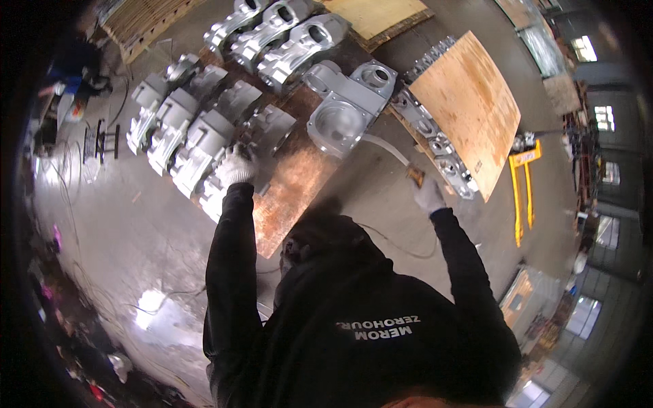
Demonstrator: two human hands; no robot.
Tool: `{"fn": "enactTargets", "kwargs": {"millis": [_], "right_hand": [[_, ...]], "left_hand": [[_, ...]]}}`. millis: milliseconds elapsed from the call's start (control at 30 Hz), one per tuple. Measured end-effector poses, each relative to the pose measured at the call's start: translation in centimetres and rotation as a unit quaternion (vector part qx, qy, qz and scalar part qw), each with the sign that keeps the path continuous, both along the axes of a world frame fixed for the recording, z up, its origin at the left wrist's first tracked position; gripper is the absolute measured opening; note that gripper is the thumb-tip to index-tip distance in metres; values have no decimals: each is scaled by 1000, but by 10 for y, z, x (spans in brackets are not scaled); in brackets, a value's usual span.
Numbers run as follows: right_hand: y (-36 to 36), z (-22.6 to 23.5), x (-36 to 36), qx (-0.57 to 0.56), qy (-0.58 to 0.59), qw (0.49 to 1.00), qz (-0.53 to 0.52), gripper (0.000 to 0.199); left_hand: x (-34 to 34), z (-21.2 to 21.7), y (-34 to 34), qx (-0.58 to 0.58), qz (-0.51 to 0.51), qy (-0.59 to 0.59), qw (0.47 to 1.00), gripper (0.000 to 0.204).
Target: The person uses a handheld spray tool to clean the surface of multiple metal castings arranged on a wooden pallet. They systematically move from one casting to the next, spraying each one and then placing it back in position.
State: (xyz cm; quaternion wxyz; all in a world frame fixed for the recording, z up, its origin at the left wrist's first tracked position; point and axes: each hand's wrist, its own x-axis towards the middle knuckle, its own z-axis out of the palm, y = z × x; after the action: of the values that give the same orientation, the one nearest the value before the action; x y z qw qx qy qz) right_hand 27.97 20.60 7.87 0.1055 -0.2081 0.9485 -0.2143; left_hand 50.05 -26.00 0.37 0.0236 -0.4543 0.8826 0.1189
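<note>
Grey cast-metal housings sit in rows on a rusty brown steel plate [299, 180], up and ahead of the person. Left hand [238, 166], white glove, rests on the near end of the closest housing [262, 136] in the left row; fingers look curled over its edge, but whether they grip or only press, cannot tell. Right hand [428, 196], also gloved, is closed around a short tool handle [415, 175] with a pale hose [384, 147] running from it up-left to the big round-bored housing [343, 112].

Hands are well apart, one on each side of the plate's near corner. The left-row housings lie with long axes running from lower left to upper right, side by side; the touched one is the row's rightmost. The big housing lies between the hands, further ahead, nearer the right hand via the hose. More housings [272, 30] are farther up; a plywood sheet [469, 102] covers others on the right. Yellow pallet jack [522, 183] stands beyond.
</note>
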Motion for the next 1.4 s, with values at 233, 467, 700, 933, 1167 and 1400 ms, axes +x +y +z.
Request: {"fn": "enactTargets", "kwargs": {"millis": [233, 467, 700, 933, 1167, 1400], "right_hand": [[57, -51, 60, -189, -42, 980, -51, 23], [36, -44, 107, -218, -390, 854, -268, 26], [23, -50, 124, -333, -440, 738, -389, 39], [-23, -71, 142, -341, -459, 721, -393, 40], [-10, -96, 148, -320, -397, 773, -377, 29], [0, -109, 179, -372, -417, 708, -432, 41]], "left_hand": [[-29, 9, 0, 5, -60, -112, 992, 55], [-50, 17, 19, -85, -98, -121, 984, 56], [-53, 30, 28, -45, -75, -135, 987, 52], [-54, 21, 20, -37, -82, -145, 985, 52], [-52, 16, 16, -25, -83, -130, 988, 51], [-52, 31, 24, 7, -91, -119, 989, 56]]}}
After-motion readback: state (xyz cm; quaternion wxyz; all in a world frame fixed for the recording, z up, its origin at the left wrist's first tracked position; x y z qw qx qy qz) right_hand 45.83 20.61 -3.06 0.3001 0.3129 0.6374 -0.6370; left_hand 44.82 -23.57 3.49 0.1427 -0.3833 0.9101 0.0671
